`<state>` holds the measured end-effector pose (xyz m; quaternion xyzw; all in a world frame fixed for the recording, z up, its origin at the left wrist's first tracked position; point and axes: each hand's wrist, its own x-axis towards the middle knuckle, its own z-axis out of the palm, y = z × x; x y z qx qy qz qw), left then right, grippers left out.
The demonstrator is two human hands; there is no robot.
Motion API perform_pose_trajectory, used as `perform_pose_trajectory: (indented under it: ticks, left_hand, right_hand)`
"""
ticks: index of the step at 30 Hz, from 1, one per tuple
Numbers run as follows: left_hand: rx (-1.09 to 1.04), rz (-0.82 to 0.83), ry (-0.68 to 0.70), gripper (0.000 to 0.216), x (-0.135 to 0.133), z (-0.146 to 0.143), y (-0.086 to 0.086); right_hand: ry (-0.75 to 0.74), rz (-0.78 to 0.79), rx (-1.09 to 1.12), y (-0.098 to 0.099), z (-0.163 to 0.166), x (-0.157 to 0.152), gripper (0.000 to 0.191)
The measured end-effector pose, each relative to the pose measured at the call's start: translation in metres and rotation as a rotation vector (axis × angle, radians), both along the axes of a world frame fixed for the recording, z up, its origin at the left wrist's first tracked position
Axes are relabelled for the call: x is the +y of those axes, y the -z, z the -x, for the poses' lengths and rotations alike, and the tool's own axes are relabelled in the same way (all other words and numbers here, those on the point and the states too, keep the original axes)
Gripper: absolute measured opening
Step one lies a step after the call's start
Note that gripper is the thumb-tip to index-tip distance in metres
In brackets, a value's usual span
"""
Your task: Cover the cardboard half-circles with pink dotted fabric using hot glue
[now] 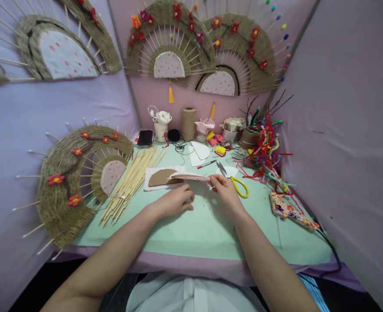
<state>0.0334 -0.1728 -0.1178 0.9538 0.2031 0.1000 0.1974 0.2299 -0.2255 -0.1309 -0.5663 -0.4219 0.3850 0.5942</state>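
My right hand (224,190) pinches the right end of a thin cardboard piece (193,177), seen nearly edge-on, with pinkish-white covering on it. It is held above the table. My left hand (175,200) is close below its left end, palm down, fingers loosely bent and apart, with nothing visible in them. Behind the left hand, a brown cardboard half-circle (160,177) lies on a white rectangle of fabric or paper (148,183); the held piece partly covers it. Yellow-handled scissors (240,186) lie just beyond my right hand, blades pointing away.
Bundled wooden sticks (129,186) lie left, beside a twine-woven fan (59,182). A pen (207,164), white paper shapes (200,151) and a twine spool (188,124) sit farther back. Coloured pipe cleaners (266,145) and a flower-patterned glue gun (290,211) are at right.
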Motion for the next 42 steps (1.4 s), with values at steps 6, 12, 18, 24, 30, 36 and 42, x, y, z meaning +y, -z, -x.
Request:
perform_pose_trajectory:
  ticks: [6,12,18,24,30,36,42]
  left_hand:
    - [0.055,0.285,0.077,0.014,-0.014,0.009,-0.014]
    - [0.319,0.901,0.542,0.043,-0.037,0.039,-0.071]
    - [-0.137,-0.081,-0.222,0.063,-0.025,0.037,-0.039]
    - [-0.126,-0.258,-0.21,0.017,-0.04,0.031,0.013]
    - [-0.163,-0.206,-0.159,0.019,-0.047,0.035,0.014]
    - [-0.117,0.05,-0.381,0.021,-0.031,0.03,-0.002]
    - [0.045,0.032,-0.327,0.034,0.011,-0.011,0.002]
  right_hand:
    - [-0.001,0.017,-0.011,-0.004,0.002,-0.002,0.028]
    - [-0.224,0.042,-0.151,-0.011,-0.008,-0.01,0.024]
    - [-0.322,0.026,-0.347,-0.008,-0.032,-0.049,0.022]
    - [-0.381,0.112,-0.599,-0.003,-0.046,-0.089,0.019]
    - [-0.327,0.102,-0.61,0.01,-0.047,-0.092,0.021]
    - [-0.43,0.095,-0.577,0.008,-0.056,-0.096,0.021]
    - [-0.509,0.079,-0.588,0.004,-0.059,-0.1,0.021]
